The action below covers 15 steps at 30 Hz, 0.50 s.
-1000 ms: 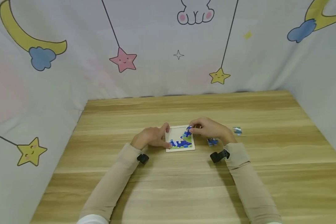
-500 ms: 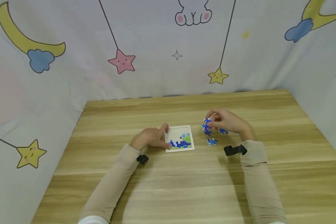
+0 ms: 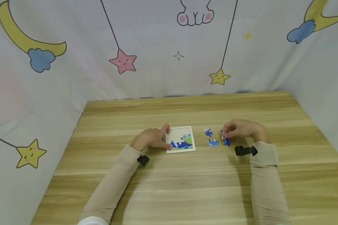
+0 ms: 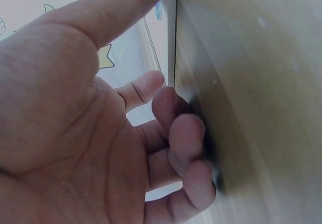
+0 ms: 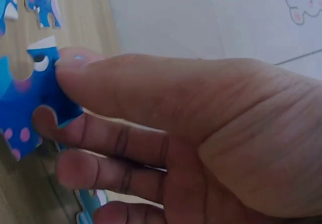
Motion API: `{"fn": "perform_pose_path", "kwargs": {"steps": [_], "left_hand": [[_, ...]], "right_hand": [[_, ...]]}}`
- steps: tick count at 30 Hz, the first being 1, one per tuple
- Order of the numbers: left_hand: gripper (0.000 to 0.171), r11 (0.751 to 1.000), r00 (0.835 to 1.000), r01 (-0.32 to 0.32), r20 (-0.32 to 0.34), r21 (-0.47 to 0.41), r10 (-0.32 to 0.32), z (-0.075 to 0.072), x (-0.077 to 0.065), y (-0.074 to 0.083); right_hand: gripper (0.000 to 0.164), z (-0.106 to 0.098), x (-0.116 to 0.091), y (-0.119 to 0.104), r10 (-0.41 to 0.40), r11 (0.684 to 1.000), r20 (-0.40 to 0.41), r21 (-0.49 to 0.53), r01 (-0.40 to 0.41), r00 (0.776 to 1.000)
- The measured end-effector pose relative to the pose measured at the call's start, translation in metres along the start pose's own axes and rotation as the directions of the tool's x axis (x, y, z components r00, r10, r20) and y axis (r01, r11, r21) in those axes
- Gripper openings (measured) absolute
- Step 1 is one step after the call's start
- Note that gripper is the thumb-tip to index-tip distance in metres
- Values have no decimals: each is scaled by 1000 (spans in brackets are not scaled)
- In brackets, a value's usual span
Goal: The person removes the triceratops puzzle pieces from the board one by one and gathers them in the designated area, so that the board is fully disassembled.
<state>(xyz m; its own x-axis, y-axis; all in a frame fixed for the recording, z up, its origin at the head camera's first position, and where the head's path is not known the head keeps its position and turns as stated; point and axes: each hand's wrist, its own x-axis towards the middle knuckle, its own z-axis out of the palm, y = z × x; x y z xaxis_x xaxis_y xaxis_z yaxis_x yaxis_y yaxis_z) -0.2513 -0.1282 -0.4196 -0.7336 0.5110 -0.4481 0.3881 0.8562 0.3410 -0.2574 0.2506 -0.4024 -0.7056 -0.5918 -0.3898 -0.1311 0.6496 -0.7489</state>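
A shallow puzzle board [image 3: 193, 140] with a pale frame lies on the table, its lower and right parts filled with blue and green pieces. My left hand [image 3: 152, 138] grips its left side, thumb at the near corner and index finger toward the far one. In the left wrist view the thumb [image 4: 123, 10] lies against the board's edge, the other fingers curled. To the right, my right hand [image 3: 242, 128] pinches a blue puzzle piece [image 5: 43, 95] with a white eye and pink dots, low over the table. Its thumb [image 5: 100, 80] covers part of the piece.
Loose puzzle pieces lie between board and right hand: a blue and pink one [image 3: 208, 132], a light blue one [image 3: 213, 142] and one [image 3: 221, 131] partly behind the fingers. Another piece [image 5: 89, 206] shows under the right fingers. A printed curtain [image 3: 163, 78] hangs behind the table.
My right hand has moved right, away from the board's right side, carrying the blue puzzle piece, and has come down beside the loose pieces. My left hand has stayed at the board.
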Motion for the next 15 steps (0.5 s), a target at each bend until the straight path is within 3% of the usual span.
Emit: {"fn": "perform_pose_path", "kwargs": {"steps": [7,15], "left_hand": [[62,1000,1000,-3,-18,-3,3,1,-1,0],[62,1000,1000,6,-9,1,-6,1,-1,0]], "right_hand": [[8,-3,-3,8,35,998,-30,-46,-36,999],[8,-2,-3,11,71,997,-32,-23,-72,997]]}}
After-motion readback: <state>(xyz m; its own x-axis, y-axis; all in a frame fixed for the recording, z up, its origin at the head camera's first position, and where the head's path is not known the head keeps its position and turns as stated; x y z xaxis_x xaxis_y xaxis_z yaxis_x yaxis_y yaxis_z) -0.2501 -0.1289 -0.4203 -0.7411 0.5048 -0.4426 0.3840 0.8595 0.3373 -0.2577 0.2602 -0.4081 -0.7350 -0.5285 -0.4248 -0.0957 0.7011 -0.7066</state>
